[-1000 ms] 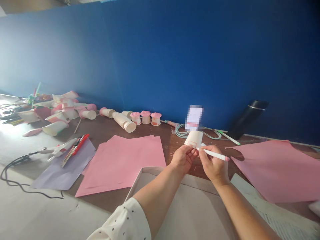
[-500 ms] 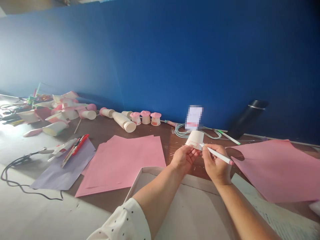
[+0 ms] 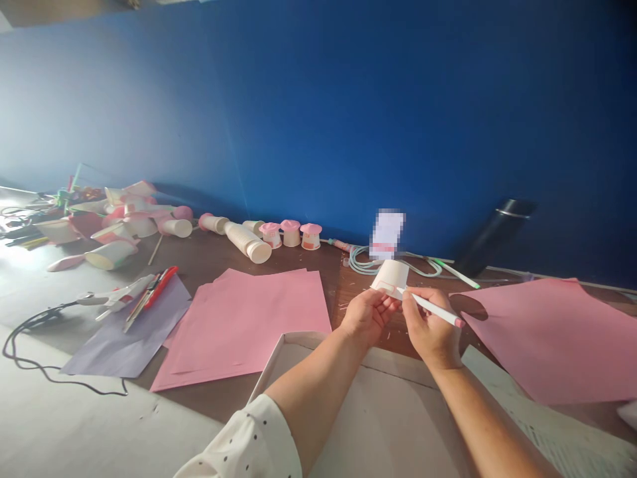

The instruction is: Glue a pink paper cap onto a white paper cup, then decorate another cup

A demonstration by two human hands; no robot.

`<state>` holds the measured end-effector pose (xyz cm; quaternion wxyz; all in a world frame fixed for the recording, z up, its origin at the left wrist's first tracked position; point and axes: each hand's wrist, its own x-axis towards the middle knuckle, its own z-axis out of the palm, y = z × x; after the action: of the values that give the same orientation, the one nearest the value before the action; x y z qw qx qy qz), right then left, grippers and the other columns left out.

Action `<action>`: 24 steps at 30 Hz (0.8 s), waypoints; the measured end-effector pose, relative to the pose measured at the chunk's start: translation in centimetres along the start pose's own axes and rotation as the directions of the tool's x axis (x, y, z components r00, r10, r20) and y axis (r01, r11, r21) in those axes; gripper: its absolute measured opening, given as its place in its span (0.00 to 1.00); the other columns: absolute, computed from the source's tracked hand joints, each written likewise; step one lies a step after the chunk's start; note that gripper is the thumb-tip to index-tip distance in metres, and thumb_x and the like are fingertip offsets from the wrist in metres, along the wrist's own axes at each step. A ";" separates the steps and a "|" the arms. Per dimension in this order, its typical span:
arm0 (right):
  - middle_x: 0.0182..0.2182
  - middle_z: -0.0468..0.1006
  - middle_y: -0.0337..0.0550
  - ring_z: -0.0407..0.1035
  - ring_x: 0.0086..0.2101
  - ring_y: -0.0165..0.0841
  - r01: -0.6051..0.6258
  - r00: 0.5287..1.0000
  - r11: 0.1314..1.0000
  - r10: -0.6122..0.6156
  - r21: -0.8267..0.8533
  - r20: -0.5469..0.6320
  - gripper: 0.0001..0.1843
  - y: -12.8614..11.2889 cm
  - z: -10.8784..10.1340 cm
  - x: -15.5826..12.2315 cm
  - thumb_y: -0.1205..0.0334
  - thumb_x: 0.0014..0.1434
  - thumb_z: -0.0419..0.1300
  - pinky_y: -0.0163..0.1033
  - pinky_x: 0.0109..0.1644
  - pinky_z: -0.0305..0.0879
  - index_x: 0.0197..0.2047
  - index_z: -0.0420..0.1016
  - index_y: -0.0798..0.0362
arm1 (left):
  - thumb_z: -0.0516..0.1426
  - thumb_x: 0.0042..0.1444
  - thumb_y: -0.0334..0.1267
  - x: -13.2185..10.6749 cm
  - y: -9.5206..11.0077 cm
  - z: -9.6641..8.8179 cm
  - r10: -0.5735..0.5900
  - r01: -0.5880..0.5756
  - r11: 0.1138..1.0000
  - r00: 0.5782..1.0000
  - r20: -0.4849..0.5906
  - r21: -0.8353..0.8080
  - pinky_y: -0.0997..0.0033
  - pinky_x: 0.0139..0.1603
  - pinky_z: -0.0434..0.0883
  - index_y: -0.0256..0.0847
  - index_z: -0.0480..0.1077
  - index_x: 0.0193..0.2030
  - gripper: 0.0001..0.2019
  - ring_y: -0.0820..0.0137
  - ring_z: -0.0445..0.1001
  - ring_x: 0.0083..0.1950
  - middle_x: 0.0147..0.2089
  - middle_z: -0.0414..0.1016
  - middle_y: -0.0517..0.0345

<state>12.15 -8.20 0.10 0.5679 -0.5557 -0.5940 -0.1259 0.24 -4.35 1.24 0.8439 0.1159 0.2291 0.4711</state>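
Observation:
My left hand (image 3: 367, 315) grips a small white paper cup (image 3: 391, 275), held upside down above the brown table, with a pink outline drawn on its side. My right hand (image 3: 428, 328) pinches a white marker with a pink end (image 3: 432, 309); its tip touches the cup's side near the rim. Both hands hover over the far edge of a shallow white box lid (image 3: 298, 345).
Pink paper sheets lie at centre (image 3: 249, 318) and right (image 3: 547, 338). A glue gun (image 3: 112, 297) and red cutter (image 3: 154, 289) rest on lilac paper. Paper cups pile up at the left (image 3: 114, 229); three pink-capped cups (image 3: 291, 234), a cable and a black flask (image 3: 490, 236) line the blue wall.
The marker tip shifted slightly right and up along the cup's side, and the cup tilted a little. The hands otherwise stay in the same place.

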 end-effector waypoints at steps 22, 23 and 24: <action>0.26 0.80 0.44 0.74 0.24 0.33 -0.061 0.997 0.998 0.062 -0.028 0.042 0.10 -0.5 -0.1 0.3 0.54 0.61 0.61 0.36 0.29 0.71 0.35 0.75 0.51 | 0.55 0.61 0.24 0.1 0.0 -0.1 0.001 -0.001 1.000 1.000 -0.002 0.007 0.76 0.38 0.76 0.27 0.76 0.35 0.08 0.74 0.77 0.31 0.31 0.78 0.48; 0.26 0.80 0.43 0.74 0.24 0.33 -0.067 0.997 0.997 0.068 -0.027 0.047 0.10 -0.5 -0.1 0.3 0.53 0.61 0.61 0.36 0.28 0.70 0.35 0.75 0.51 | 0.55 0.61 0.24 0.1 0.1 -0.1 0.002 -0.002 1.000 1.000 -0.002 0.007 0.76 0.38 0.76 0.27 0.76 0.35 0.08 0.74 0.77 0.31 0.31 0.78 0.48; 0.25 0.80 0.43 0.74 0.23 0.33 -0.072 0.996 0.997 0.074 -0.025 0.052 0.10 -0.6 -0.1 0.3 0.53 0.61 0.61 0.36 0.28 0.71 0.34 0.75 0.51 | 0.55 0.61 0.24 0.1 0.1 -0.1 0.002 -0.002 1.000 1.000 -0.006 0.007 0.77 0.38 0.76 0.28 0.75 0.35 0.08 0.74 0.77 0.31 0.30 0.77 0.49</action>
<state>11.83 -8.36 0.65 0.5497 -0.5867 -0.5867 -0.0971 0.20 -4.23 1.16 0.8423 0.1176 0.2328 0.4716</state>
